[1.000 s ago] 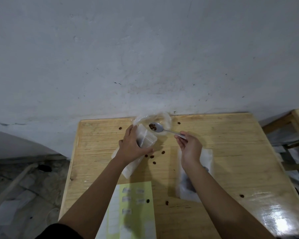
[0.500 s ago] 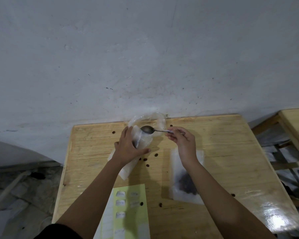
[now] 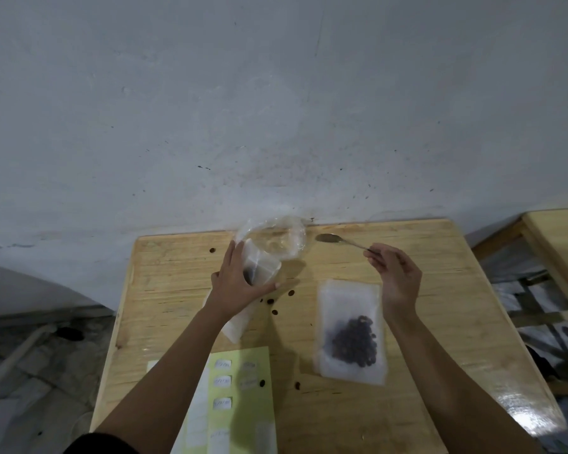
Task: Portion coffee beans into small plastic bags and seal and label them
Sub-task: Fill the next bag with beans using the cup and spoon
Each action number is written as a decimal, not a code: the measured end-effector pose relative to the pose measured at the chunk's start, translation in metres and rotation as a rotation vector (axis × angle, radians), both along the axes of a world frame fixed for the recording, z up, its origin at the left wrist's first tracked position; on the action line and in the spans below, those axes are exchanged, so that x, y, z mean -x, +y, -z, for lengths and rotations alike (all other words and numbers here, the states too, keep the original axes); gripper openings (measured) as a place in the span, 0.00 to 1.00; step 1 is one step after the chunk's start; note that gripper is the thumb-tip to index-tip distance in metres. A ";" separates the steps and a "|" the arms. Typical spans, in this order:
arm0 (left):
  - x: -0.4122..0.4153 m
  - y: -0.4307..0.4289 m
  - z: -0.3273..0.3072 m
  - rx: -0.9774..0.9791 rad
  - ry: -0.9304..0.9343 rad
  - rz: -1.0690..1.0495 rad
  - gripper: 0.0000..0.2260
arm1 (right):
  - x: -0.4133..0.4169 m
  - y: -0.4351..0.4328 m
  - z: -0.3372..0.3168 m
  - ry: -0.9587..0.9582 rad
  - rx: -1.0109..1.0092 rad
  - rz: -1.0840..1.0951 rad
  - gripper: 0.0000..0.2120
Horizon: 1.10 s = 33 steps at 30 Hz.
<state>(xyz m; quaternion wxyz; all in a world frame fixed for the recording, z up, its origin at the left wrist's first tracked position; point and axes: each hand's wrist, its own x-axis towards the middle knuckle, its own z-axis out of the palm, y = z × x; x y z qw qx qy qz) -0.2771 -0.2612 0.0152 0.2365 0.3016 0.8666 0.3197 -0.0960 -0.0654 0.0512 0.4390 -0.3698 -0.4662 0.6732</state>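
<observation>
My left hand (image 3: 238,283) grips a small clear plastic bag (image 3: 263,268) held upright on the wooden table (image 3: 440,290), with a few dark beans in it. My right hand (image 3: 395,276) pinches the handle of a metal spoon (image 3: 333,239) whose bowl looks empty, to the right of a large crumpled clear bag (image 3: 276,237) at the table's back edge. A flat bag filled with coffee beans (image 3: 351,335) lies below my right hand. Loose beans (image 3: 273,303) are scattered between the bags. A green label sheet (image 3: 240,398) lies at the front.
A grey wall rises right behind the table. More flat plastic lies under my left wrist (image 3: 236,326). A second wooden table (image 3: 558,237) stands to the right, with bags on the floor beneath it. The table's left edge drops to a concrete floor.
The spoon has swung right, from over the small bag's mouth to beside the large bag, and its beans are gone. The left hand keeps its hold on the small bag.
</observation>
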 end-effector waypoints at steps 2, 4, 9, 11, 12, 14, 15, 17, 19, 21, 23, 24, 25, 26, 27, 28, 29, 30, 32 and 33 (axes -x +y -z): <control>-0.002 0.001 0.001 -0.009 0.006 -0.010 0.55 | -0.007 0.009 0.013 -0.084 -0.041 0.028 0.07; -0.004 0.002 0.001 -0.021 0.013 -0.021 0.54 | -0.007 0.015 0.026 -0.222 -0.095 0.053 0.07; -0.006 0.004 0.002 -0.025 0.037 -0.042 0.54 | 0.004 0.029 0.044 -0.548 -0.204 -0.012 0.07; -0.005 0.005 0.002 -0.030 0.041 -0.048 0.54 | 0.008 0.036 0.050 -0.637 -0.222 -0.046 0.06; -0.006 0.006 0.001 -0.038 0.047 -0.052 0.53 | 0.009 0.040 0.053 -0.667 -0.214 -0.063 0.06; -0.006 0.008 0.000 -0.055 0.062 -0.061 0.51 | 0.011 0.048 0.061 -0.705 -0.179 -0.102 0.07; -0.006 0.009 -0.001 -0.060 0.065 -0.063 0.52 | 0.011 0.052 0.065 -0.727 -0.169 -0.122 0.07; -0.007 0.011 -0.001 -0.070 0.069 -0.067 0.53 | 0.011 0.057 0.068 -0.787 -0.166 -0.159 0.07; -0.008 0.012 -0.001 -0.085 0.074 -0.079 0.53 | 0.012 0.061 0.070 -0.826 -0.165 -0.169 0.07; -0.011 0.013 -0.001 -0.096 0.079 -0.092 0.53 | 0.013 0.064 0.073 -0.858 -0.161 -0.166 0.08; -0.012 0.014 0.000 -0.103 0.091 -0.094 0.53 | 0.013 0.066 0.077 -0.883 -0.163 -0.179 0.08; -0.012 0.014 0.001 -0.105 0.096 -0.094 0.52 | 0.013 0.067 0.079 -0.885 -0.159 -0.183 0.07; -0.013 0.014 0.001 -0.107 0.097 -0.094 0.52 | 0.013 0.068 0.082 -0.888 -0.154 -0.181 0.07; -0.013 0.013 0.001 -0.108 0.096 -0.094 0.52 | 0.014 0.069 0.084 -0.898 -0.155 -0.180 0.07; -0.014 0.013 0.001 -0.106 0.097 -0.094 0.52 | 0.014 0.070 0.085 -0.911 -0.159 -0.180 0.07; -0.014 0.013 0.000 -0.104 0.099 -0.093 0.52 | 0.015 0.070 0.086 -0.925 -0.167 -0.182 0.07; -0.014 0.012 0.000 -0.101 0.099 -0.093 0.53 | 0.016 0.070 0.086 -0.934 -0.178 -0.183 0.07; -0.014 0.012 0.000 -0.097 0.096 -0.091 0.53 | 0.016 0.070 0.085 -0.942 -0.191 -0.183 0.07; -0.013 0.011 0.000 -0.083 0.083 -0.088 0.54 | 0.016 0.068 0.081 -0.965 -0.237 -0.182 0.06; -0.013 0.010 -0.001 -0.074 0.078 -0.085 0.54 | 0.016 0.068 0.079 -0.981 -0.265 -0.179 0.06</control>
